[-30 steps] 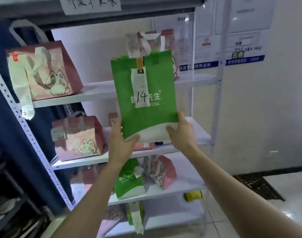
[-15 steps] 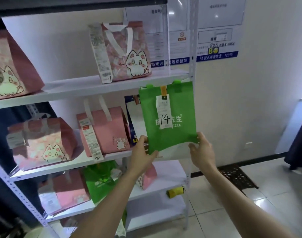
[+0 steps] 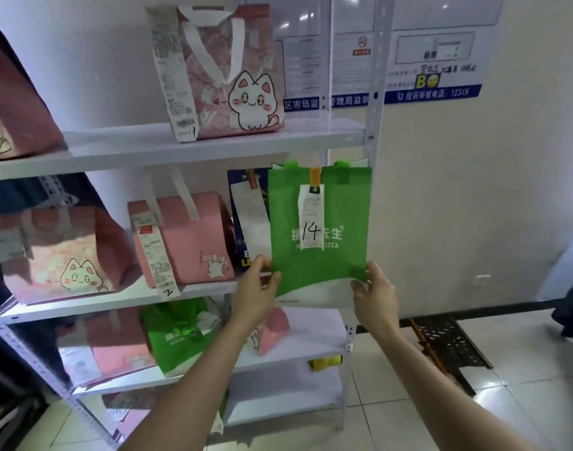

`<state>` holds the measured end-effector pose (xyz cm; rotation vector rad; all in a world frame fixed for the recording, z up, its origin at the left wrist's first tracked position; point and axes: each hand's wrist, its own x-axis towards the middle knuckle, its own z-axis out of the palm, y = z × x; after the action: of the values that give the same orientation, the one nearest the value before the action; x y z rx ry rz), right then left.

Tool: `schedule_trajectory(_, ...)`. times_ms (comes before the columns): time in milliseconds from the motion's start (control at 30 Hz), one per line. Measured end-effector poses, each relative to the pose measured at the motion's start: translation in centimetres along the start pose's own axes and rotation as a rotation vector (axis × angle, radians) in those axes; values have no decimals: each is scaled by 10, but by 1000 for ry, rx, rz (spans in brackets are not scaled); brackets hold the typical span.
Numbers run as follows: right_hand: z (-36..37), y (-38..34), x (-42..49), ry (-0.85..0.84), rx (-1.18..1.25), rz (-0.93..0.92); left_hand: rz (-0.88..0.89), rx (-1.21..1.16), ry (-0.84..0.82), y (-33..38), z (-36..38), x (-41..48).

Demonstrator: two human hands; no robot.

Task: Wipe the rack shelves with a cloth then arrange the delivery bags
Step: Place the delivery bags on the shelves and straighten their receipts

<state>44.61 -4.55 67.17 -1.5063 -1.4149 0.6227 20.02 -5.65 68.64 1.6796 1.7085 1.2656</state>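
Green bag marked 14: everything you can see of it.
The green bag marked 14 is flat, upright, seemingly non-woven fabric: green body, white curved band at the bottom, white printed lettering, two green handle tabs on top. An orange clip pins a white receipt with handwritten 14 to its top edge. The left hand pinches its lower left corner, the right hand its lower right. It is held in front of a rack shelf, partly covering a dark blue bag behind.

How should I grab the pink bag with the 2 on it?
Take the pink bag by its white handles, reaching in from the front. They stand up above its rounded top with room under the next shelf, while the blue bag crowds its right side.
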Motion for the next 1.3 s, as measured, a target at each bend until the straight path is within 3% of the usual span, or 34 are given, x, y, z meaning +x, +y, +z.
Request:
schedule_trajectory(233,19,4,-8,-212,80,-91,-118,-29,197,-17,-17,-46)
schedule_trajectory(400,30,-1,-24,-277,85,-156,-148,-28,233,-9,-32,-67)
schedule_trajectory(533,24,-21,-22,-184,124,-199,-111,-65,229,13,-45,-64)
schedule_trajectory(800,-28,-114,21,164,204,-376,125,-212,277,94,-106,-7)
schedule_trajectory(1033,-56,-181,48,408,177,-467,205,-59,402,106,-180,96)
schedule_trajectory(1300,-36,-239,90,514,105,-488,223,39,317,97,-219,174)
